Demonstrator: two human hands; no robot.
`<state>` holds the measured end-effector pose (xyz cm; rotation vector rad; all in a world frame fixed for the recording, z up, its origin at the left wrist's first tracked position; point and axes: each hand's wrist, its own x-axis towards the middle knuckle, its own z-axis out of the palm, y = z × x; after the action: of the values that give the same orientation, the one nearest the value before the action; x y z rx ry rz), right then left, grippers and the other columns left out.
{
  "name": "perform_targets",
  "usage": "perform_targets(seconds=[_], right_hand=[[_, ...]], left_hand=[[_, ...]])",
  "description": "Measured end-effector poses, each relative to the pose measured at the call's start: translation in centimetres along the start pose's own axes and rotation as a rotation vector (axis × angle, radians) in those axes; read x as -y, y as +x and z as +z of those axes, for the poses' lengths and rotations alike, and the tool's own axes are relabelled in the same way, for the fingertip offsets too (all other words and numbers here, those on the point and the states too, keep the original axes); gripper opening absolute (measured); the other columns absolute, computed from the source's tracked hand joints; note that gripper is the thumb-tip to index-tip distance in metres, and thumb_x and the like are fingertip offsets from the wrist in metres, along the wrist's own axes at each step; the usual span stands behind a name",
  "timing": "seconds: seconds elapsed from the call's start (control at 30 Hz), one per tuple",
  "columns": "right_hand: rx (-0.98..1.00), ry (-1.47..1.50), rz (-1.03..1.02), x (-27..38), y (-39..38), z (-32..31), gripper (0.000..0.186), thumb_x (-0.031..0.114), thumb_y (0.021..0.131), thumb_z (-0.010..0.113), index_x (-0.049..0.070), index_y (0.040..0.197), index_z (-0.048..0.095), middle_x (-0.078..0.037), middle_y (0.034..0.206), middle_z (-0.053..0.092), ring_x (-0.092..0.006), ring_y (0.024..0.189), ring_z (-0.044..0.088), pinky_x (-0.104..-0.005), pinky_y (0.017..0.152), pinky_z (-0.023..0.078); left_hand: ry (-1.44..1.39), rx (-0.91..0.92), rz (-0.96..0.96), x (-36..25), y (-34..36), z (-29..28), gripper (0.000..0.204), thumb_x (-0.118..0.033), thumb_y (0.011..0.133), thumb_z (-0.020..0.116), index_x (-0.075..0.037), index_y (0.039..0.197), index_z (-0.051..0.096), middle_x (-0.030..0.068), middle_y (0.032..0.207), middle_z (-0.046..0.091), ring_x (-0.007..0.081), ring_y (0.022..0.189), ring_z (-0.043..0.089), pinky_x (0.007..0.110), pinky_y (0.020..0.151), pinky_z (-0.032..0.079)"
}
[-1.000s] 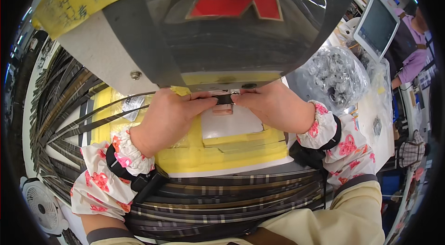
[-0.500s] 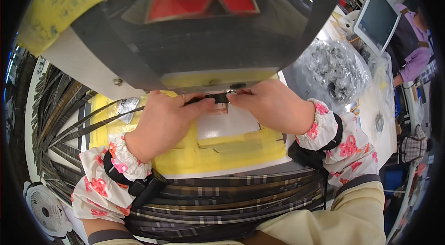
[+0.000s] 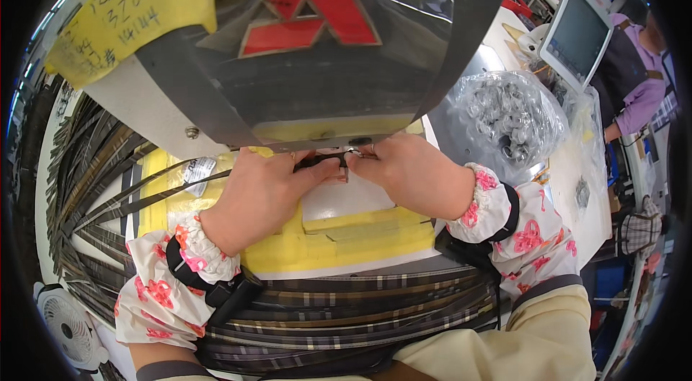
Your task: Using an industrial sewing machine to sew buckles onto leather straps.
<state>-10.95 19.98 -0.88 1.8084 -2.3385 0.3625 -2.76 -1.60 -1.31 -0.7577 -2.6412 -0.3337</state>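
Left fingers (image 3: 322,171) and right fingers (image 3: 365,166) pinch a dark strip (image 3: 329,157) between them, a small shiny metal fitting (image 3: 354,152) at the right fingertips. Compared with half a second ago, the fingertips stand closer together and less strip shows between them, which suggests that strip and fitting are being adjusted, not released. The machine head (image 3: 346,85) overhangs just beyond the fingers; the yellow-taped surface (image 3: 346,242) lies below.
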Motion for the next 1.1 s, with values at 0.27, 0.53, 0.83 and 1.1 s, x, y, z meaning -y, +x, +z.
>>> perform_targets(seconds=[0.27, 0.53, 0.83, 1.1], right_hand=[[-0.001, -0.027, 0.006, 0.2, 0.1, -0.2, 0.014, 0.003, 0.069, 0.06, -0.001, 0.082, 0.061, -0.013, 0.094, 0.058, -0.0245, 0.086, 0.06, -0.0329, 0.068, 0.053], [0.002, -0.045, 0.02, -0.1, 0.8, 0.2, 0.015, 0.001, 0.068, 0.06, -0.003, 0.083, 0.06, -0.015, 0.094, 0.058, -0.0263, 0.085, 0.061, -0.0335, 0.067, 0.053], [-0.014, -0.042, 0.026, -0.2, 0.7, 0.3, 0.016, 0.001, 0.07, 0.059, -0.003, 0.085, 0.06, -0.015, 0.093, 0.057, -0.0276, 0.085, 0.061, -0.0339, 0.068, 0.054], [-0.049, -0.043, 0.004, -0.5, 0.7, 0.4, 0.016, 0.001, 0.071, 0.058, -0.002, 0.087, 0.06, -0.015, 0.094, 0.055, -0.0274, 0.085, 0.061, -0.0341, 0.069, 0.054]], left_hand=[[-0.06, -0.051, -0.017, 0.3, -0.5, -0.1, 0.032, 0.003, 0.068, 0.063, -0.009, 0.097, 0.07, 0.0077, 0.093, 0.067, 0.025, 0.068, 0.065, 0.033, 0.059, 0.052], [-0.041, -0.057, -0.009, 1.1, -0.7, 0.3, 0.025, 0.0, 0.071, 0.065, -0.007, 0.094, 0.071, 0.0077, 0.096, 0.069, 0.0254, 0.069, 0.067, 0.032, 0.058, 0.053], [-0.073, -0.074, -0.035, 0.8, -0.6, -0.2, 0.027, 0.001, 0.07, 0.064, -0.008, 0.094, 0.071, 0.0079, 0.094, 0.069, 0.0262, 0.071, 0.067, 0.032, 0.059, 0.054], [-0.109, -0.057, -0.08, 0.9, -0.7, -0.1, 0.027, 0.002, 0.071, 0.063, -0.008, 0.094, 0.071, 0.0077, 0.095, 0.07, 0.0266, 0.073, 0.067, 0.032, 0.061, 0.054]])
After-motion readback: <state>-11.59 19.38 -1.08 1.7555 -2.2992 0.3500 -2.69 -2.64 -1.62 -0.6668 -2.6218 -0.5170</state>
